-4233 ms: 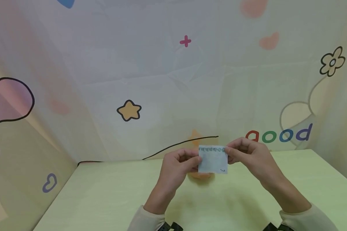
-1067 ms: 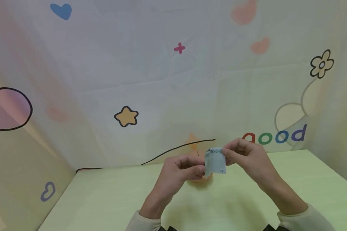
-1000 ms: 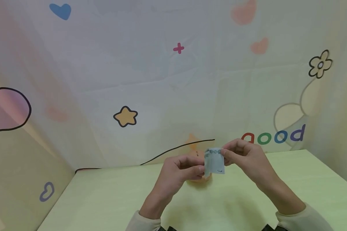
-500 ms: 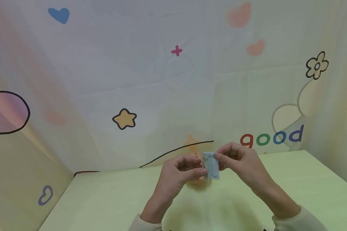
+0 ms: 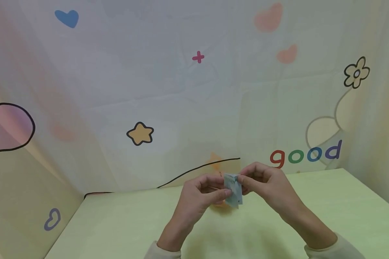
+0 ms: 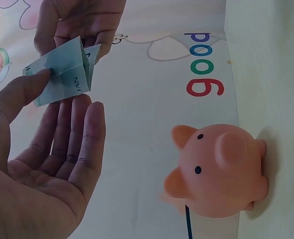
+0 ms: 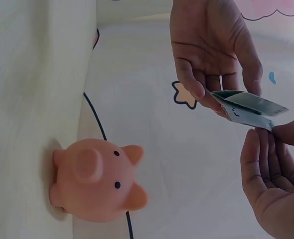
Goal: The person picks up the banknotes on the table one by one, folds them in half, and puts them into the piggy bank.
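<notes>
Two bare hands hold a half-folded paper note in front of a piggy bank

On the left, a printed yellow star (image 5: 140, 133) decorates the pale wall cloth (image 5: 168, 79), which hangs beyond the far edge of a light green table (image 5: 116, 226). Next comes the left hand (image 5: 194, 196), its fingers loosely bent, pinching the note's left part between thumb and fingers. Just right of it, held up above the table, is the bluish note (image 5: 234, 196), folded over but not flat: its layers stand apart at the edges. Behind it, on the far part of the table, stands an orange piggy bank (image 6: 217, 172), mostly hidden from the head camera. To the right, the right hand (image 5: 269, 185) pinches the note's upper right edge with thumb and fingertips, the palm hollow.

The likeliest trouble is the paper springing open, should either thumb loosen before the crease is pressed. The layers also look skewed, so creasing now could fix a crooked fold. A small, stiff packet might then slip from such slight grips.
</notes>
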A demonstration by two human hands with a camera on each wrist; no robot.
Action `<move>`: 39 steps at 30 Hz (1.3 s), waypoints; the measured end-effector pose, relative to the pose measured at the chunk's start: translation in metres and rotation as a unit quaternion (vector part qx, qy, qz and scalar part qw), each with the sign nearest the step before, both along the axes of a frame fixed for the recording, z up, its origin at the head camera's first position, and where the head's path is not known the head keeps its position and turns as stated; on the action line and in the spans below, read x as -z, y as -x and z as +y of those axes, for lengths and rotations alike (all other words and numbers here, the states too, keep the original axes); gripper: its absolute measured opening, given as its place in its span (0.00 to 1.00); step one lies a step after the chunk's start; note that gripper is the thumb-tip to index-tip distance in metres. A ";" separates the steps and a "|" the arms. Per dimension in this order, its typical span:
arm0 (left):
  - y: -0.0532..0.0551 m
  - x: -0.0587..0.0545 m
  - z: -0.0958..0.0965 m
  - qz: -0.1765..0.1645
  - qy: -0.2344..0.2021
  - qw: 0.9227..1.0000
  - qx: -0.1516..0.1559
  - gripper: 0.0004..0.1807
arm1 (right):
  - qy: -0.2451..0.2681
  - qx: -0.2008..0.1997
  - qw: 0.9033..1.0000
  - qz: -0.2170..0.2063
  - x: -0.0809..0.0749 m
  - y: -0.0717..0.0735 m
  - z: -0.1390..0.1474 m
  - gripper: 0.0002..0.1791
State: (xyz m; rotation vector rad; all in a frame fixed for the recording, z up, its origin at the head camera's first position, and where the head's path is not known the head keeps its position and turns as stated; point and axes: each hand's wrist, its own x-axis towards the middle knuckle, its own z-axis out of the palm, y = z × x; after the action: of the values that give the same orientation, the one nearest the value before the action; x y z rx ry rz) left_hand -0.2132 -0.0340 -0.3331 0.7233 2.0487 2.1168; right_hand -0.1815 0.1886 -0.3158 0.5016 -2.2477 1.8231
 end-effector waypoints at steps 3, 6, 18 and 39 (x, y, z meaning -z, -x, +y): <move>0.000 0.000 0.001 0.001 0.002 1.000 0.001 0.14 | -0.003 -0.003 1.000 0.000 -0.001 0.000 -0.001 0.11; 0.000 0.000 0.001 0.000 0.005 1.000 0.002 0.12 | -0.008 -0.007 1.000 -0.001 -0.002 0.000 -0.002 0.10; 0.001 0.001 -0.001 -0.007 0.014 1.000 -0.004 0.09 | -0.009 -0.030 0.999 -0.009 -0.002 -0.003 -0.003 0.11; 0.006 0.000 -0.005 0.007 0.028 0.999 0.020 0.09 | -0.020 -0.016 1.000 0.002 0.000 0.000 -0.004 0.10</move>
State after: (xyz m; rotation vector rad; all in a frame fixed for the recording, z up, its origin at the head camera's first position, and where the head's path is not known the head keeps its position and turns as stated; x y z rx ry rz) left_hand -0.2197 -0.0392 -0.3334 0.7675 2.0747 2.0294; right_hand -0.1820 0.1845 -0.3155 0.5516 -2.2906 1.7927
